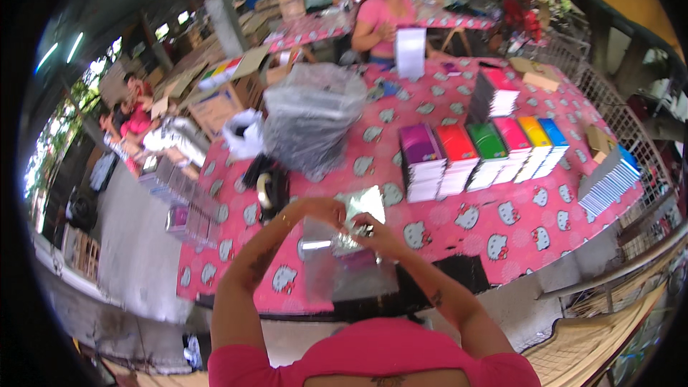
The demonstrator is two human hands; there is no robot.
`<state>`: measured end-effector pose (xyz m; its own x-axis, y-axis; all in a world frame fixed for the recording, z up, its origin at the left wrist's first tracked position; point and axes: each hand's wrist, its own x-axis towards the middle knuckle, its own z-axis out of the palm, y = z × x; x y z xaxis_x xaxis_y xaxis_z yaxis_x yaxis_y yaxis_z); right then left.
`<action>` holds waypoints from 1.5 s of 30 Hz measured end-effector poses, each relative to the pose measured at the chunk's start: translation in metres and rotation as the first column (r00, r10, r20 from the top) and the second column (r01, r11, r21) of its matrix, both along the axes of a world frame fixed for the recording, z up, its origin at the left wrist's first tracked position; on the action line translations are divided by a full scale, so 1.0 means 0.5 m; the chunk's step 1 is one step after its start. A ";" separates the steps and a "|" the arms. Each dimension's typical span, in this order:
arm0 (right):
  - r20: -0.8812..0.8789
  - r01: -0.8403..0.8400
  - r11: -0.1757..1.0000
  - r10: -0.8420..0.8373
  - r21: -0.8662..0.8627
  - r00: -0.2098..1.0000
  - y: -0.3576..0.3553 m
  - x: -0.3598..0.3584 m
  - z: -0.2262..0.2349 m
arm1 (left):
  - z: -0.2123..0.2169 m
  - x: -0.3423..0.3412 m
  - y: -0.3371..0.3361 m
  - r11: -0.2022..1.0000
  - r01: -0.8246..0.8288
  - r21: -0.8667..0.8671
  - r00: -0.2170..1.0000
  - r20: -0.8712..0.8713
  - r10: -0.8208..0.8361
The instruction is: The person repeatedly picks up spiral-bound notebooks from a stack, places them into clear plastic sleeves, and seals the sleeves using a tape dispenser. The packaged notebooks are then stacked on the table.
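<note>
Clear, glossy plastic film (pixel 338 271) lies before you at the near edge of the pink, cat-patterned tablecloth (pixel 283 279), its long axis running away from your body, the far end leaning slightly right. Your left hand (pixel 322 211) and right hand (pixel 375 236) come together over it, fingertips close; whether they pinch it, you cannot tell. Black tape dispenser with a pale roll (pixel 271 195) stands just beyond your left forearm. Farther right, a row of notebook stacks with multicoloured covers (pixel 490 165) blocks the table; farther left bulks a grey plastic-wrapped bundle (pixel 315 111). Across the table, a person in a pink shirt (pixel 387 18) stands behind a white upright stack (pixel 411 54).
</note>
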<state>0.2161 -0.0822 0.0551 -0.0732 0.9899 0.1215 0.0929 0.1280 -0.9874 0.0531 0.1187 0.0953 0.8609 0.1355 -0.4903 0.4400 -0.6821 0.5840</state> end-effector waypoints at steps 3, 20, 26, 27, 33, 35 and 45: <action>-0.123 -0.021 0.997 0.011 -0.079 0.992 -0.013 0.004 0.012 | -0.095 -0.034 -0.012 0.984 0.137 -0.117 0.966 0.238 -0.106; -0.407 0.245 0.969 -0.240 -0.040 0.881 -0.066 -0.007 -0.101 | 0.037 -0.031 -0.360 0.602 -0.410 0.685 0.868 0.495 0.028; 0.318 0.250 0.957 -0.285 0.148 0.904 -0.073 0.028 -0.195 | 0.035 -0.040 -0.352 0.621 -0.517 0.588 0.822 0.543 0.170; 0.381 0.239 0.943 -0.313 0.230 0.870 -0.079 0.026 -0.191 | 0.042 -0.048 -0.355 0.611 -0.593 0.524 0.763 0.608 0.219; 0.507 0.209 0.892 -0.405 0.400 0.761 -0.104 0.015 -0.184 | -0.116 -0.095 -0.355 0.572 -0.618 -0.540 0.348 0.463 0.815; 0.520 0.207 0.896 -0.402 0.392 0.754 -0.102 0.017 -0.182 | -0.138 -0.098 -0.356 0.612 -0.687 -0.392 0.339 0.572 0.747; 0.580 0.187 0.910 -0.384 0.371 0.719 -0.110 -0.008 -0.164 | 0.088 -0.308 -0.374 0.309 -0.917 0.253 0.347 0.889 0.300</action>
